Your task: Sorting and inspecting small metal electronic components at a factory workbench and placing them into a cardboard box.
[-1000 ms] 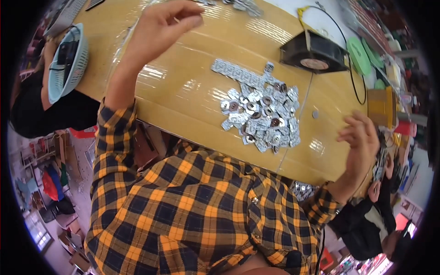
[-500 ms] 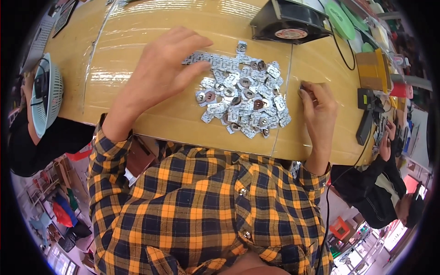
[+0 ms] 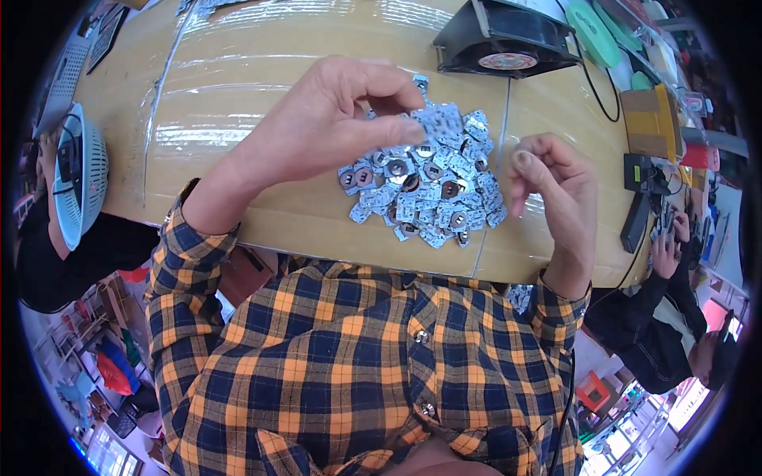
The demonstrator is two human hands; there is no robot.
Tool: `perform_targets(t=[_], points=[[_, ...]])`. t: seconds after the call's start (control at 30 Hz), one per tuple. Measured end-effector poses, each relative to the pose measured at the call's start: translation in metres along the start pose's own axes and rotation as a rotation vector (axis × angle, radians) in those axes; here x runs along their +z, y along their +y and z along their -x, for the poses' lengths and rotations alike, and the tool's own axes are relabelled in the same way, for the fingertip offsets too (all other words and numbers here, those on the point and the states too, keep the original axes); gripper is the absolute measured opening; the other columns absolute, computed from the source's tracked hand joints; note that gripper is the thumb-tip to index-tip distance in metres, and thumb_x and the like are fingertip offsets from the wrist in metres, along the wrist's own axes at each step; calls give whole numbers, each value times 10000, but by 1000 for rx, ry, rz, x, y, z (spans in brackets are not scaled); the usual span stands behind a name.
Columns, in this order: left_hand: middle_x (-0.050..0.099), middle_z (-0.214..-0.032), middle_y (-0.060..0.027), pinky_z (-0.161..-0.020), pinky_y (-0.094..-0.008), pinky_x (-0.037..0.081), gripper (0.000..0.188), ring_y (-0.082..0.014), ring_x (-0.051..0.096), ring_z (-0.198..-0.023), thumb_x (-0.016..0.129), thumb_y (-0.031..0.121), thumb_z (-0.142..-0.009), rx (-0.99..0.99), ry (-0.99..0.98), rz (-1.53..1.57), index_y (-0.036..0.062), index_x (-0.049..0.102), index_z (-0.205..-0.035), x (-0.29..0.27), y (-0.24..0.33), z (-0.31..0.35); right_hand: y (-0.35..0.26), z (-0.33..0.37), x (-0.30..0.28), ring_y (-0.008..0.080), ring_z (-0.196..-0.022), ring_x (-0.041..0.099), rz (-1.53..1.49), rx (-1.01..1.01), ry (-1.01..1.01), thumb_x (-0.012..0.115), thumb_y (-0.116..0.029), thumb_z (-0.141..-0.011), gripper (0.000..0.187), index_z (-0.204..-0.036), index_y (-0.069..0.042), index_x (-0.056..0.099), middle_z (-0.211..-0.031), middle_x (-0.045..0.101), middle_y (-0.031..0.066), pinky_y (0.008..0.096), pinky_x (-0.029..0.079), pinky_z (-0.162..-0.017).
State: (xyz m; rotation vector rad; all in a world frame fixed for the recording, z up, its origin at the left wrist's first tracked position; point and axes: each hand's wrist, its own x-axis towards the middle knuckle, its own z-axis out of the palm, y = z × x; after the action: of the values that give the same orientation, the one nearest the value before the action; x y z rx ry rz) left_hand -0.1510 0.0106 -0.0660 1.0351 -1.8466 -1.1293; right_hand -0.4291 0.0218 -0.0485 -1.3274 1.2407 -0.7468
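Observation:
My left hand (image 3: 337,115) is above the far left part of a heap of small circuit boards (image 3: 405,208). Its thumb and fingers pinch the end of a short strip of joined circuit boards (image 3: 440,121), blurred by motion, which sticks out to the right over the heap. Many boards in the pile carry a round metal part. Beside the heap's right edge, my right hand (image 3: 559,186) is raised a little, fingers curled and thumb tip close to the index finger. Whatever it holds, if anything, cannot be made out.
A black fan (image 3: 504,44) stands at the far side of the brown table. Green oval pieces (image 3: 594,33), a cardboard box (image 3: 644,119) and a black adapter (image 3: 633,218) are on the right. At the left edge is a light-blue basket (image 3: 94,170). People sit on both sides.
My left hand has moved right, carrying the strip from the heap's far left edge to above the boards. My right hand has lifted and turned slightly, beside the heap.

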Motion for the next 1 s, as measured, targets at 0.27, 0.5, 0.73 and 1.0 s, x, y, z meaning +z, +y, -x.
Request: perform_targets(t=[0.27,0.5,0.73,1.0], points=[[639,-714,-10,-544,-201,453,113,-41,555,-596,675,59,-854,-255,-132,345,-26,684,-929,16,21,-15,-14,-12,11,119,-527,615,-98,-48,-130,607,-56,-918,137,-889,70,653,-745,656,114,230,504,-438],[645,-726,-28,-596,-227,470,122,-61,569,-648,679,58,-847,-97,-193,245,-17,690,-943,15,10,-18,-8,-21,8,124,-477,604,-83,35,-204,649,-59,-895,143,-816,59,667,-682,651,99,229,481,-403],[644,-721,-48,-622,-245,476,132,-79,576,-671,689,52,-825,-120,-222,241,-10,698,-941,12,10,-18,-10,-23,9,110,-480,599,-50,14,-255,666,-55,-883,137,-799,54,674,-682,652,93,214,467,-411],[666,-749,-20,-591,-192,470,118,-47,584,-651,698,79,-859,-270,-326,474,2,710,-948,7,5,-21,-2,-27,9,110,-479,615,-347,95,-425,643,-94,-911,153,-862,45,687,-679,663,93,213,488,-410]])
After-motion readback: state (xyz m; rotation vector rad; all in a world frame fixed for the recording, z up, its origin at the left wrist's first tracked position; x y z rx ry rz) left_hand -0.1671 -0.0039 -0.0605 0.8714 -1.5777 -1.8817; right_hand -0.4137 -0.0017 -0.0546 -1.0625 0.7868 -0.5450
